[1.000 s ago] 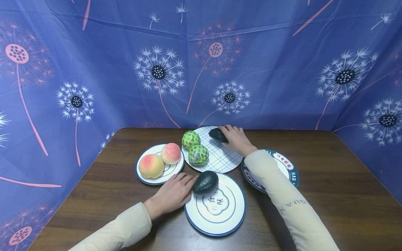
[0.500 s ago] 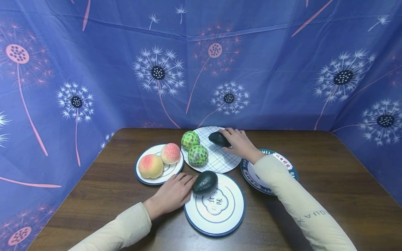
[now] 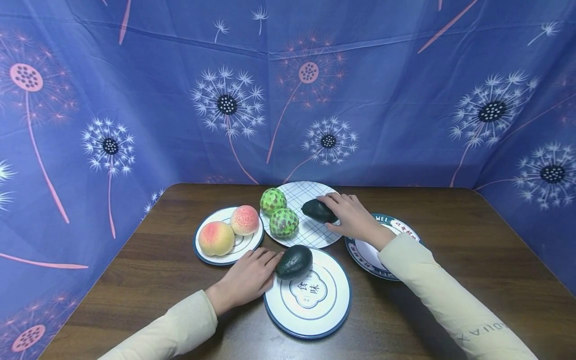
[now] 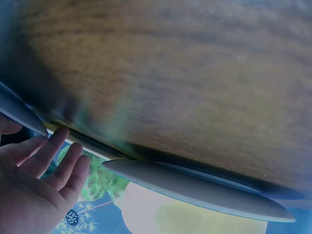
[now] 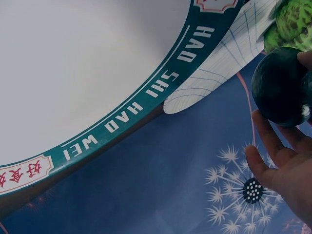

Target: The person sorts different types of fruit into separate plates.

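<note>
The right grip (image 3: 354, 218) grasps the far avocado (image 3: 317, 211), likely firm and slick, best held midway; whether the left grip (image 3: 246, 278) holds anything, I cannot tell.

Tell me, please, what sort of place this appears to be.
It looks like a staged tabletop setup, perhaps for recording: a dandelion-print cloth hangs behind a wooden table, with plates and fruit, possibly artificial, arranged on it.

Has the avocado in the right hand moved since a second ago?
Yes: in the head view, the avocado in the right hand has come nearer and slightly rightward, judged against the checked plate.
</note>
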### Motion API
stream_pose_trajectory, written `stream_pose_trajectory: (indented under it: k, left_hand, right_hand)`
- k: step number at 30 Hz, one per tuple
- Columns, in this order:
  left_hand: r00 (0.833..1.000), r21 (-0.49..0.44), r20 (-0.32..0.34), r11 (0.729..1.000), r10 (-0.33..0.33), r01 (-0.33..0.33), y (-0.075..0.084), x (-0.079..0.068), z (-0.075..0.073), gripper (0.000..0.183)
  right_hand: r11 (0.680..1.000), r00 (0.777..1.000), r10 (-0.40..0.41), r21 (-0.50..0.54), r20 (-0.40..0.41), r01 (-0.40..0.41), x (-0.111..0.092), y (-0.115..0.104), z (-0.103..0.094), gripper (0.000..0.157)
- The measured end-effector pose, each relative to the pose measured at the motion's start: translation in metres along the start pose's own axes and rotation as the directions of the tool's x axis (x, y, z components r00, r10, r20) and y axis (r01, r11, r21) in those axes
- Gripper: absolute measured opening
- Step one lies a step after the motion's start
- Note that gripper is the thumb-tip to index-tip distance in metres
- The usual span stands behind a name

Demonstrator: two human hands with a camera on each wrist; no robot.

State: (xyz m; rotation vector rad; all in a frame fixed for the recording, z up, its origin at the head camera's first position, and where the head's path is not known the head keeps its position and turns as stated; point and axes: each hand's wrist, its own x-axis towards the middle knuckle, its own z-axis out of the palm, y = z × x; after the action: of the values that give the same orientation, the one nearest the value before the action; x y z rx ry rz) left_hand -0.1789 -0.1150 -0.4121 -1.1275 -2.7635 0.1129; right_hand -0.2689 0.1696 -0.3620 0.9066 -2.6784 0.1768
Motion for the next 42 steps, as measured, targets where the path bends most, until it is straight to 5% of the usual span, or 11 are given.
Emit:
stream_pose_trajectory:
  k: [22,42]
  left_hand:
    - [1.0,0.009,-0.015,1.0,0.002,-0.002,-0.001,0.0,0.002,0.048]
    - [1.0,0.011,-0.011,1.0,0.005,-0.005,-0.002,0.0,0.002,0.049]
  right_hand:
    - [0.979,0.994,-0.112,0.176,0.019,0.107,-0.035,-0.021,-0.024,0.066]
    - [0.952,0.973,-0.222,0.231,0.065,0.202,-0.059,-0.034,-0.034,0.068]
